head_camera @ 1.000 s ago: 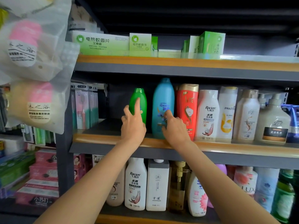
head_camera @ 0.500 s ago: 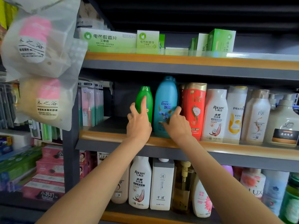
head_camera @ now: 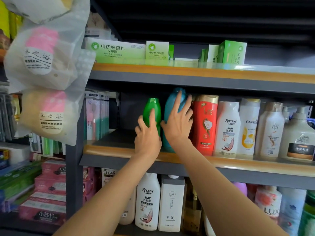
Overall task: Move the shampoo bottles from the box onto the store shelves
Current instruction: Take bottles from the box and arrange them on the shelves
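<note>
The shampoo bottles stand upright on the middle shelf (head_camera: 238, 165): a green bottle (head_camera: 152, 111) beside a taller blue bottle (head_camera: 172, 108), next to a red bottle (head_camera: 205, 123). The left hand (head_camera: 147, 137) lies on the green bottle with straight fingers; the right hand (head_camera: 178, 123) presses spread fingers on the blue one.

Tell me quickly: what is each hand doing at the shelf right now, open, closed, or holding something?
Left hand: open, straight fingers touching the green bottle.
Right hand: open, fingers spread flat against the blue bottle, not curled round it.
</note>
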